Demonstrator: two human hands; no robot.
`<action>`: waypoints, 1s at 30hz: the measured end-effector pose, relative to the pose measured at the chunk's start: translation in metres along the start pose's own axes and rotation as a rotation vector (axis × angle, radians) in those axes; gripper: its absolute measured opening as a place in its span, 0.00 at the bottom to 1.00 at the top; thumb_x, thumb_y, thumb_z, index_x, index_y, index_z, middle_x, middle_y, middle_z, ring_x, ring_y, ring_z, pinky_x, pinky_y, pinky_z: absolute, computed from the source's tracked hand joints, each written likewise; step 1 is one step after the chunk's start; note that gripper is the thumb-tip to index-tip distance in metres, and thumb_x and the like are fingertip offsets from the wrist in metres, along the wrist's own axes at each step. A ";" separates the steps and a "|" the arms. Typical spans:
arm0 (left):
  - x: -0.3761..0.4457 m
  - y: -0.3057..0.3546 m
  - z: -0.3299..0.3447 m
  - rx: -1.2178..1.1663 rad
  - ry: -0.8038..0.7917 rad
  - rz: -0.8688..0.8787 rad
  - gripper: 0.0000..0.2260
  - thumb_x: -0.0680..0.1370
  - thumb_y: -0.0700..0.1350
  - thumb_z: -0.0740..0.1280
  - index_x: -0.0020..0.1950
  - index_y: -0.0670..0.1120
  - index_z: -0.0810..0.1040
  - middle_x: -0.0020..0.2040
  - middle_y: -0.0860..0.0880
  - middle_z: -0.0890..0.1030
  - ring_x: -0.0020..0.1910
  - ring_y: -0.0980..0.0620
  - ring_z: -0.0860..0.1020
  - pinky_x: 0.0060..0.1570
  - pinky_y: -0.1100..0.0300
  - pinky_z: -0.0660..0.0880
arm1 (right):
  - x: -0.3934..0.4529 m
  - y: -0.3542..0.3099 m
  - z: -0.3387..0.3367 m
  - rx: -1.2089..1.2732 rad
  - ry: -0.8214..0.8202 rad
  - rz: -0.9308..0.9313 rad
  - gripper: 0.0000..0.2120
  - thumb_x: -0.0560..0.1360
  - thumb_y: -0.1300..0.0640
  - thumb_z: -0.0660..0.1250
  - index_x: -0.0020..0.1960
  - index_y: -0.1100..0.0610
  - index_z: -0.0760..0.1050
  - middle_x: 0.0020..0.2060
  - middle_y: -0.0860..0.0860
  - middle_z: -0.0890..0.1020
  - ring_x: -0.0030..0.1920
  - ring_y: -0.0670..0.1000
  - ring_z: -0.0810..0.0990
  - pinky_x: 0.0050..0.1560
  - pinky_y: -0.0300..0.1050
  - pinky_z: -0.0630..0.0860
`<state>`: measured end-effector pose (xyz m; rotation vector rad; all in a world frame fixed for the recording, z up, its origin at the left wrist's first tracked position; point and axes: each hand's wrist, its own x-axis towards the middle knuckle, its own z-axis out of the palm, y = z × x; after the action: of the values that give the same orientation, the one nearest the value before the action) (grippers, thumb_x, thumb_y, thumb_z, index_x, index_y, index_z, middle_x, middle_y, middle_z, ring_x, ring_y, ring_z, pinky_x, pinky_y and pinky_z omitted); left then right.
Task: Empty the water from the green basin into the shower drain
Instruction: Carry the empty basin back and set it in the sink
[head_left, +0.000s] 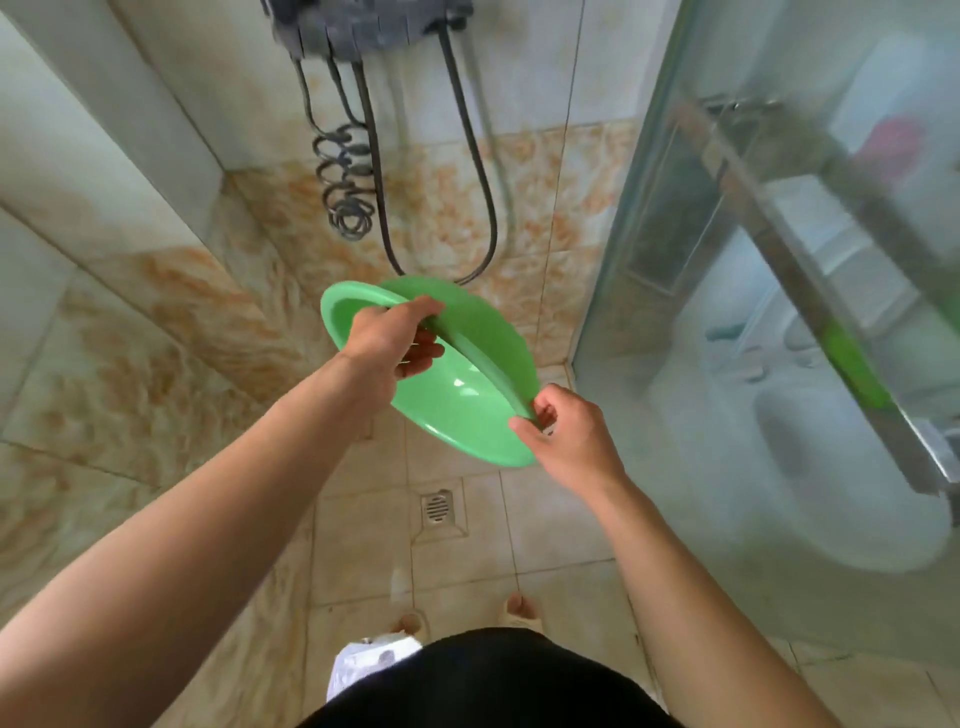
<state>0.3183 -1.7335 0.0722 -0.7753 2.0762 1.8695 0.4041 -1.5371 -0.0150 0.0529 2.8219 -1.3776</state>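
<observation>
The left hand (387, 340) has a closed grip on the basin (457, 395) rim at 11 o'clock, fingers inside, thumb over the edge. The right hand (569, 441) pinches the rim at 4 o'clock. The basin hangs in the air, tipped steeply on edge, its hollow facing the person. The drain (438, 508) sits in the tiled floor (561, 530) at 6 o'clock below it. Dark hoses (470, 171) hang on the wall at 12 o'clock.

Green basin (457, 395) tipped steeply on edge, gripped at the rim by left hand (387, 338) and right hand (569, 436), above floor drain (437, 508).
</observation>
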 end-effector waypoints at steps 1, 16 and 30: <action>-0.003 0.008 -0.001 -0.006 -0.017 0.015 0.09 0.71 0.47 0.73 0.43 0.43 0.79 0.31 0.49 0.80 0.29 0.52 0.81 0.33 0.59 0.77 | -0.002 -0.002 -0.004 0.007 0.009 0.003 0.12 0.69 0.51 0.71 0.36 0.55 0.70 0.33 0.53 0.78 0.36 0.56 0.77 0.38 0.52 0.75; -0.039 0.067 -0.059 -0.195 -0.208 0.160 0.09 0.70 0.47 0.73 0.44 0.42 0.79 0.30 0.48 0.78 0.30 0.50 0.79 0.30 0.60 0.76 | -0.043 -0.065 0.016 -0.086 0.129 0.175 0.11 0.66 0.46 0.70 0.39 0.52 0.74 0.36 0.48 0.80 0.36 0.49 0.78 0.35 0.43 0.74; -0.043 0.060 -0.121 -0.143 -0.387 0.293 0.22 0.70 0.60 0.73 0.52 0.43 0.78 0.45 0.48 0.83 0.37 0.51 0.83 0.35 0.60 0.78 | -0.086 -0.123 0.049 0.196 0.342 0.354 0.07 0.72 0.56 0.71 0.45 0.60 0.78 0.40 0.59 0.85 0.44 0.61 0.84 0.43 0.58 0.82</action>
<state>0.3426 -1.8389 0.1635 -0.1154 1.8995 2.1312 0.4858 -1.6536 0.0528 0.8180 2.7149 -1.6768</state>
